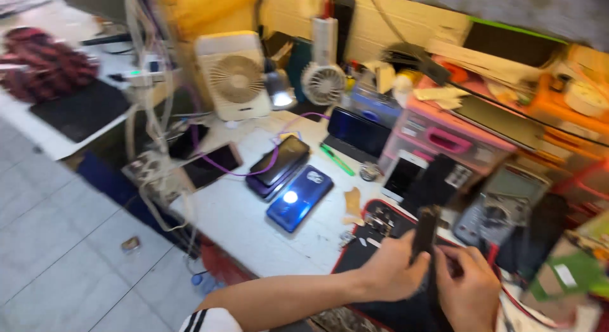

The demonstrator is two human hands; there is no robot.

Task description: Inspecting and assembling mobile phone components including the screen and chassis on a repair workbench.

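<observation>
- The left hand (394, 268) pinches a slim dark phone-like part (425, 232) upright over the black work mat (361, 253).
- The right hand (468, 287), just beside it, curls narrowly at the part's lower edge.
- Judgement: grip the edges only and support the bottom.
- Beyond the hands sits a pink drawer box (444, 138); a green packet (574, 275) lies right.
</observation>
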